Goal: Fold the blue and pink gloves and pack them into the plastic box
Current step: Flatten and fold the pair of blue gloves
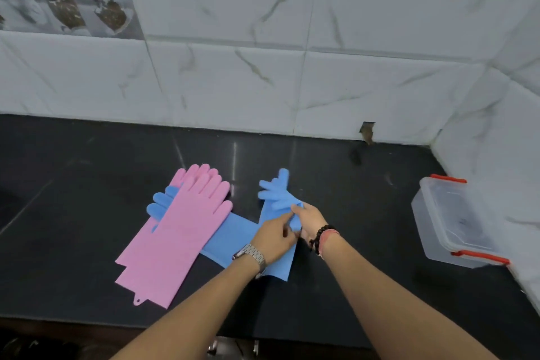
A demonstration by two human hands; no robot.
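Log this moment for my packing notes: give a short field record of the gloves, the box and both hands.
surface: black stone counter
pink rubber gloves: two, stacked flat, unfolded
blue rubber glove under the pink pair: flat, partly covered
second blue rubber glove: gripped by both hands, fingers raised
left hand: pinching that glove
right hand: pinching it too
clear plastic box with red clips: right of the gloves, no glove inside

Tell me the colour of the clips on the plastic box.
Red. The head view shows red clips at both ends of the clear plastic box.
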